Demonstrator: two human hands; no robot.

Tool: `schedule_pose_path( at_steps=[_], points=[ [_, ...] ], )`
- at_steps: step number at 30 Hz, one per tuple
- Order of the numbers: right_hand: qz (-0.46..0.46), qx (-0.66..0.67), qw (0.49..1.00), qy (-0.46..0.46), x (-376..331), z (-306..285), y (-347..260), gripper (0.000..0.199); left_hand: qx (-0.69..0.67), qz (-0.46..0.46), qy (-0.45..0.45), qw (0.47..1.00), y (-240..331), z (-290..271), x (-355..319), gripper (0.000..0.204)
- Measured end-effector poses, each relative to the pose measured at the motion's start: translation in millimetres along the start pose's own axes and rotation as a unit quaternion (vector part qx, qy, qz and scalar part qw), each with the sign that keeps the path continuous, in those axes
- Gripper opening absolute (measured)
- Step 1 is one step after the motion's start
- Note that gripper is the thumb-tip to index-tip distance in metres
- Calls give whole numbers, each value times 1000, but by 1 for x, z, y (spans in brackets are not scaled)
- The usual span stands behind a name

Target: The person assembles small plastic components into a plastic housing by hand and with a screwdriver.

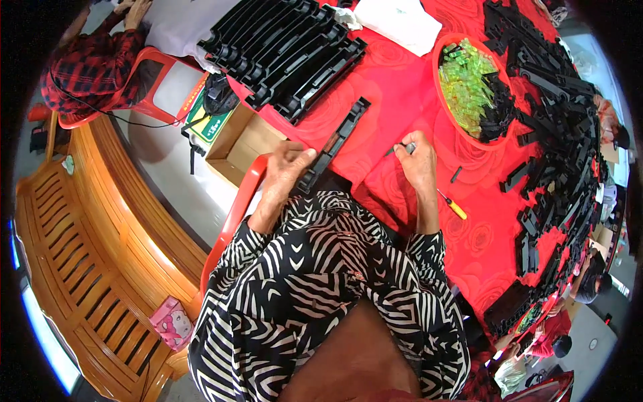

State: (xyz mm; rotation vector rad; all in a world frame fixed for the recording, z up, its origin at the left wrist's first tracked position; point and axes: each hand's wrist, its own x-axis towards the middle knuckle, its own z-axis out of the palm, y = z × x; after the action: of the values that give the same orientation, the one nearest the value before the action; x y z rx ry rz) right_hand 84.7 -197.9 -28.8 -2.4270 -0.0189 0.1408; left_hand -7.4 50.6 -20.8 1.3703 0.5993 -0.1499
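Red patterned tablecloth (402, 87) covered the table. A stack of long black plastic frames (284, 50) sat at the far left of it; a loose heap of black parts (556, 134) ran along the right. A red basin (439, 84) held green translucent pieces (465, 84).

A long black strip (338, 141) lay slanted at the near edge. Left hand (284, 174) gripped its near end, fingers curled around it, thumb on top. Right hand (416, 161) pinched a small grey tool (402, 149) between thumb and fingertips, just right of the strip. A yellow-handled screwdriver (453, 205) lay beside the right wrist.
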Motion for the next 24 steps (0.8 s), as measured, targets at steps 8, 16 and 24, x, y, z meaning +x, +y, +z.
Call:
schedule_pose_path(
  at_steps=[8, 16, 24],
  points=[
    [26, 233, 972, -24, 4, -10, 19, 12, 160, 324, 102, 927, 20, 19, -29, 14],
    [93, 448, 871, -177, -35, -48, -39, 13, -11, 28, -250, 968, 34, 68, -28, 28],
    [-138, 388, 904, -113, -54, -35, -45, 16, -128, -97, -305, 939, 23, 55, -31, 17]
  ],
)
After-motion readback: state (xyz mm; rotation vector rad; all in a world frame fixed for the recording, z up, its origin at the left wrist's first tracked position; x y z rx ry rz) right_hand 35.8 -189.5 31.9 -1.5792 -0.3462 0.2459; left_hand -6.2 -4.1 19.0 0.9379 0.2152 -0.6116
